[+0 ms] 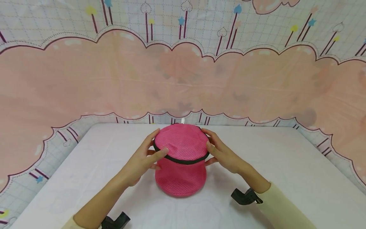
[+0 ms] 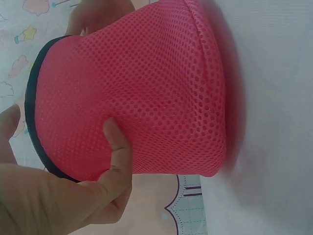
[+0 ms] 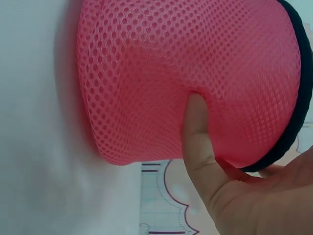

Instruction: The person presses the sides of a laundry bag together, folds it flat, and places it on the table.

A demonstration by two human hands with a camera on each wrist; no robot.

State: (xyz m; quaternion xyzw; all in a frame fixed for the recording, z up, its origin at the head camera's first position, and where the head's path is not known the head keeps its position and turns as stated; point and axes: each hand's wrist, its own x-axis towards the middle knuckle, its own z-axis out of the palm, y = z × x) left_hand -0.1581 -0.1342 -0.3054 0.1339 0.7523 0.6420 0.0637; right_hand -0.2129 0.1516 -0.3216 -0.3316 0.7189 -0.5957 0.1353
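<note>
A pink mesh laundry bag (image 1: 180, 179), round and upright with black trim (image 1: 183, 161) about its top edge, stands on the white table. My left hand (image 1: 144, 162) holds its left side, thumb over the top edge and fingers lower down. On the opposite side my right hand (image 1: 226, 154) grips the bag near the same edge. In the left wrist view one fingertip presses the mesh side (image 2: 161, 98); the right wrist view likewise has a finger against the mesh (image 3: 146, 88). The bag's far side is mostly hidden, and its inside cannot be seen.
The white tabletop (image 1: 280, 159) extends around the bag. Behind it hangs a peach and white patterned cloth (image 1: 183, 82). A small white piece (image 1: 183, 121) pokes up behind the bag's top. Black wrist mounts (image 1: 246, 196) sit near both sleeves.
</note>
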